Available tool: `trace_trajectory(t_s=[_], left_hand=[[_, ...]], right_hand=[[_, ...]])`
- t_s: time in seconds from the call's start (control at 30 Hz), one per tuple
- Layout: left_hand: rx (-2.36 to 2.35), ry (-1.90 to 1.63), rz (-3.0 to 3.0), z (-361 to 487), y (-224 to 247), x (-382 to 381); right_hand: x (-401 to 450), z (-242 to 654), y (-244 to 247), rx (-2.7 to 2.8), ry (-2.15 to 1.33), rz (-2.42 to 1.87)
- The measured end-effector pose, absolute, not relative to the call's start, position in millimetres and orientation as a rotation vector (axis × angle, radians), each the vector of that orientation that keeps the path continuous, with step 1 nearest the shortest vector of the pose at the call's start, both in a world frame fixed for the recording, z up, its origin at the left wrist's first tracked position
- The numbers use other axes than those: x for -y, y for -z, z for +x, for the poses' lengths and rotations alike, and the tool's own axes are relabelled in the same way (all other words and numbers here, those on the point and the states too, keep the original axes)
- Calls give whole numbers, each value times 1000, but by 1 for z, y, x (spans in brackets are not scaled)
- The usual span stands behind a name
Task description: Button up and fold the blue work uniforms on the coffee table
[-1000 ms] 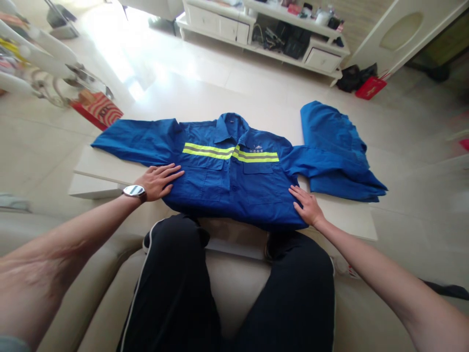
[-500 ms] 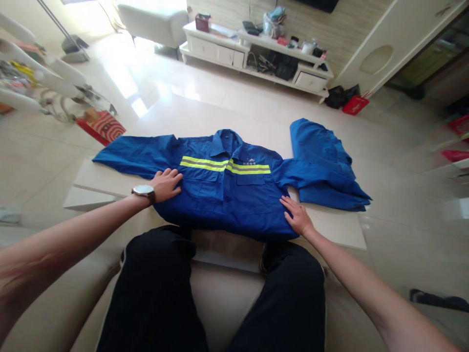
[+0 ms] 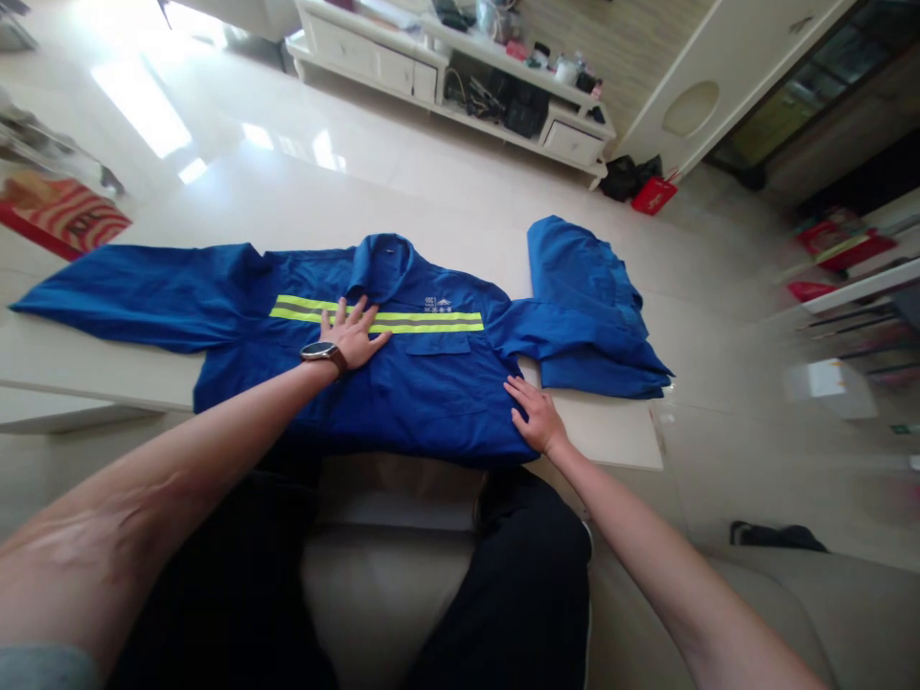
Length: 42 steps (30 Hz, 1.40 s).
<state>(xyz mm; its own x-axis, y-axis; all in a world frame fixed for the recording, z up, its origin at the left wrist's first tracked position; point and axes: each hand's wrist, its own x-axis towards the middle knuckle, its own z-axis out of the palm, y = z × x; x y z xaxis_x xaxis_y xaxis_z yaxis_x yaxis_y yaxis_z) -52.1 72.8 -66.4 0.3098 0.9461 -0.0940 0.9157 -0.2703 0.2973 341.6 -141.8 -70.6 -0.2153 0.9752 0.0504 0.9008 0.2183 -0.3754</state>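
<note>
A blue work jacket (image 3: pixel 431 393) with a yellow-and-grey reflective band lies front up across a low white table (image 3: pixel 610 431), its sleeves out to both sides. My left hand (image 3: pixel 352 337), with a watch on the wrist, rests flat on the chest near the front opening, fingers spread below the collar. At the jacket's right side edge, my right hand (image 3: pixel 536 417) lies with its fingers extended on the cloth. The right sleeve in view reaches over or against a second blue folded garment (image 3: pixel 586 273); the exact overlap is hard to tell.
My legs in black trousers (image 3: pixel 517 565) are close to the table's front edge. A red-striped paper bag (image 3: pixel 72 216) stands at the left. Across the tiled floor is a white TV cabinet (image 3: pixel 366 59), with a red bag (image 3: pixel 654 195) beside it.
My left hand has moved from the jacket's left side to the middle of its chest. My right hand stays at the right edge. The whole view has shifted, so things appear further left.
</note>
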Motion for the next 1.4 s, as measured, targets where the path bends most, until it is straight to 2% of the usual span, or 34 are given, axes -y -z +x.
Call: trace_trajectory(t_s=[0.1, 0.37, 0.77, 0.87, 1.0, 1.2, 1.3, 1.4], left_hand=[[-1694, -261, 2313, -56, 72, -77], [-1623, -197, 2384, -35, 68, -121], [-1545, -259, 2361, -42, 81, -188], [-1572, -311, 2359, -23, 61, -162], [-1559, -505, 2360, 19, 12, -73], [-961, -343, 2164, 41, -27, 72], [-941, -159, 2126, 37, -24, 91], [-965, -124, 2159, 39, -23, 80]], right_hand=[[141, 340, 69, 2219, -423, -1767], [146, 343, 74, 2055, -275, -1864], [148, 345, 79, 2045, -343, -1913], [148, 346, 81, 2025, -339, -1921], [146, 347, 85, 2014, -340, -1939], [144, 347, 86, 2024, -294, -1949], [144, 348, 86, 2031, -274, -1955], [145, 349, 87, 2041, -272, -1949]])
